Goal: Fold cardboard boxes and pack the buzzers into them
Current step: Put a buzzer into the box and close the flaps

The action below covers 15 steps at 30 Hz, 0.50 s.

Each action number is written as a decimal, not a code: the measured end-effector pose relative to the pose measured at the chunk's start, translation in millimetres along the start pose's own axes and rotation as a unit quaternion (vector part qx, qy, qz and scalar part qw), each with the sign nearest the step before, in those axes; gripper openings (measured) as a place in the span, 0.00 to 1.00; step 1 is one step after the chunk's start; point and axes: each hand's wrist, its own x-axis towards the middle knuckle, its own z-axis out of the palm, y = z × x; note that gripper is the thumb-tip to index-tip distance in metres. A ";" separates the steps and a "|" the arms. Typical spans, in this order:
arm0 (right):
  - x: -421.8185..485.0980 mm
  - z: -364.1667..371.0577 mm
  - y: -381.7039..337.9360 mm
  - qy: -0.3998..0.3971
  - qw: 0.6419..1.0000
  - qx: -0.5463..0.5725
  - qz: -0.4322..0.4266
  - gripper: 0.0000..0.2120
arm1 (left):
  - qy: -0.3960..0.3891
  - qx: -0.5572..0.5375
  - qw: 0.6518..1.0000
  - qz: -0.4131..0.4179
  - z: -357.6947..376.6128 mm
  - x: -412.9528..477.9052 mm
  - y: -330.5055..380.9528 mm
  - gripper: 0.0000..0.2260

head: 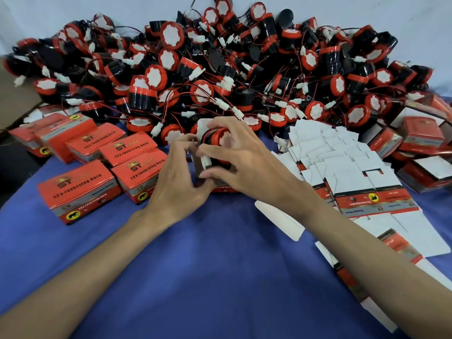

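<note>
Gripping a red-and-black buzzer (217,140) with curled fingers, the right hand (247,165) holds it in an open box (223,189) mid-surface (220,265). The left hand (178,182) pinches the box's edge. Packed boxes (78,192) lie at 9 o'clock, flat blanks (342,167) at 3 o'clock and the buzzer heap (220,69) at 12 o'clock.

Folded boxes (79,192) read "ST"; "12v reversing horn".

Bright, even, diffuse light; shadows soft and faint. Wide-angle distortion curves the outer edges. The right hand (247,165) shows slight motion blur.
</note>
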 end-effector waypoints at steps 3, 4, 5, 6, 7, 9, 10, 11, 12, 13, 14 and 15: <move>-1.3 2.1 0.3 -0.023 0.998 -0.054 -0.003 0.13 | -0.001 0.001 1.000 0.001 -0.1 -0.4 0.4 0.19; -1.5 3.4 0.9 -0.030 0.997 -0.070 -0.009 0.13 | -0.003 0.000 1.000 0.007 -0.9 -0.2 0.7 0.19; -1.8 4.7 1.8 -0.036 0.996 -0.084 -0.012 0.13 | -0.006 0.001 1.000 0.016 -1.6 0.1 0.5 0.19; -1.9 5.9 2.8 -0.041 0.995 -0.095 -0.014 0.13 | -0.008 0.002 1.000 0.028 -2.2 0.5 0.1 0.20; -2.4 6.9 3.8 -0.043 0.994 -0.103 -0.015 0.13 | -0.010 0.004 0.999 0.038 -2.8 0.6 -0.4 0.19; -3.4 9.8 5.5 -0.044 0.992 -0.112 -0.023 0.13 | -0.016 0.005 0.999 0.051 -2.8 0.0 -1.5 0.18; -3.7 11.5 5.9 -0.047 0.992 -0.117 -0.026 0.14 | -0.018 0.003 0.998 0.054 -2.8 -0.2 -2.2 0.18; -4.0 13.3 6.2 -0.048 0.991 -0.120 -0.027 0.14 | -0.021 -0.001 0.998 0.055 -2.6 -0.2 -3.0 0.19; -4.1 15.0 7.0 -0.041 0.991 -0.124 -0.027 0.13 | -0.024 -0.005 0.998 0.054 -2.5 0.0 -3.7 0.20; -4.5 16.5 8.0 -0.029 0.991 -0.128 -0.028 0.13 | -0.025 -0.008 0.998 0.052 -2.5 0.0 -4.1 0.20; -5.0 18.1 8.9 -0.016 0.990 -0.134 -0.031 0.13 | -0.026 -0.012 0.998 0.050 -2.6 0.0 -4.4 0.21; -6.4 19.8 9.5 -0.005 0.990 -0.139 -0.033 0.13 | -0.026 -0.015 0.998 0.047 -2.4 -0.3 -4.4 0.21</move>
